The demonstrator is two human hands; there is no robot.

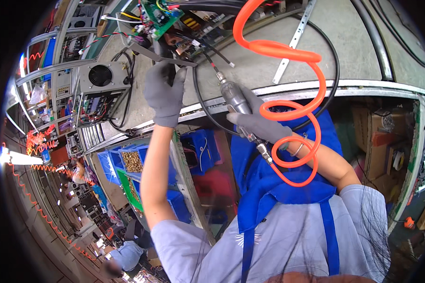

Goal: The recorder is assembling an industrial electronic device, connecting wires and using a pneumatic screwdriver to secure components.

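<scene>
My right hand [262,123], in a grey glove, is wrapped round a pneumatic screwdriver [235,97]. The tool's thin tip points up and left toward an opened electronic unit [193,29] with a green circuit board [158,20] and loose wires. From its rear end runs an orange coiled air hose [293,166], looping up past my right forearm. My left hand [164,94], gloved too, is closed at a bent grey metal plate [167,60] on the unit's near side. Some of its fingers are hidden behind the plate and the palm.
A perforated metal strip [288,54] and a black cable [338,61] lie on the grey bench. At left stands a metal unit with a fan [100,75]. Below the bench edge are blue bins, one with brass-coloured fasteners [132,162], and a green tray [127,188]. Other people work far left.
</scene>
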